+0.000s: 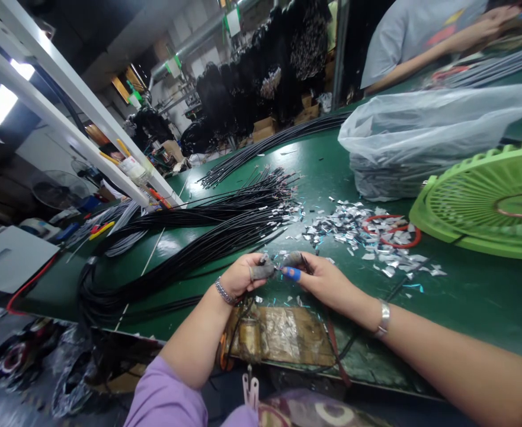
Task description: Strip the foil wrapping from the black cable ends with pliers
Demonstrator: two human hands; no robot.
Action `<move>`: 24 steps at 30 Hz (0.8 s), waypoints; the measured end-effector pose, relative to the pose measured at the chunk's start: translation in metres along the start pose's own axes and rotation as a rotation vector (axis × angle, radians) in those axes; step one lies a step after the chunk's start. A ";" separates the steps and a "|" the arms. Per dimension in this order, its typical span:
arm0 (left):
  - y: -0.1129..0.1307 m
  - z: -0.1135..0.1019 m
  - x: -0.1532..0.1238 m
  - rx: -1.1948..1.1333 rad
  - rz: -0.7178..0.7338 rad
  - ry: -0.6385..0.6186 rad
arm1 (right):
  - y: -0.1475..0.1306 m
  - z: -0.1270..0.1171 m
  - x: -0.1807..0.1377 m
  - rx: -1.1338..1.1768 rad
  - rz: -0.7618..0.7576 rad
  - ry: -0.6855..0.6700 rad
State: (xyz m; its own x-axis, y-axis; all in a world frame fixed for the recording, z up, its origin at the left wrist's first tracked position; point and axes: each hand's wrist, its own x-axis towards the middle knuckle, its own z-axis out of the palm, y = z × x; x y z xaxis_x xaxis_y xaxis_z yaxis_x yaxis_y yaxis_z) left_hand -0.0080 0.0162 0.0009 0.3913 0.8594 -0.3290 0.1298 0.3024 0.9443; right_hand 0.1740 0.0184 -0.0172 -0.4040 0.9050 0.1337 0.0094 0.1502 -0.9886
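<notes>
My left hand (243, 276) and my right hand (320, 277) meet close together over the near part of the green table (465, 290). Both are closed in a pinch, with grey and blue finger covers on the fingertips. Between them runs the end of a thin black cable (277, 268), held by both hands. The cable belongs to a thick bundle of black cables (189, 249) that fans out to the left and hangs over the table's near edge. A heap of small silvery foil scraps (367, 237) lies just beyond my right hand.
A green plastic fan grille (487, 201) lies at right, a clear plastic bag (429, 136) of cables behind it. More black cables (269, 148) stretch along the far edge. Another person's arm (425, 53) reaches in at top right. A taped pad (282, 335) covers the near edge.
</notes>
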 end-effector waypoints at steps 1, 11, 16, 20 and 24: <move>0.000 0.000 0.000 0.010 -0.001 -0.006 | 0.000 -0.001 0.000 -0.023 -0.021 0.011; 0.000 -0.001 0.001 -0.007 -0.005 -0.018 | 0.008 -0.004 -0.001 -0.153 -0.131 0.005; 0.000 -0.002 0.001 -0.019 0.005 -0.012 | 0.012 -0.001 0.001 -0.017 -0.020 -0.034; -0.001 -0.001 0.001 0.009 -0.005 -0.030 | 0.006 0.002 0.000 0.035 0.023 -0.012; 0.000 0.001 0.001 0.027 0.021 0.030 | 0.007 0.003 -0.001 0.111 0.154 -0.072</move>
State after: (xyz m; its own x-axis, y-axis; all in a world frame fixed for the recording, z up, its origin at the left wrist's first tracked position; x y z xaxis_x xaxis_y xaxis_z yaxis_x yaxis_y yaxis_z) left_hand -0.0065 0.0168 0.0007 0.3665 0.8777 -0.3089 0.1465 0.2734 0.9507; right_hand 0.1715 0.0169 -0.0245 -0.4702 0.8823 -0.0208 -0.0237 -0.0362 -0.9991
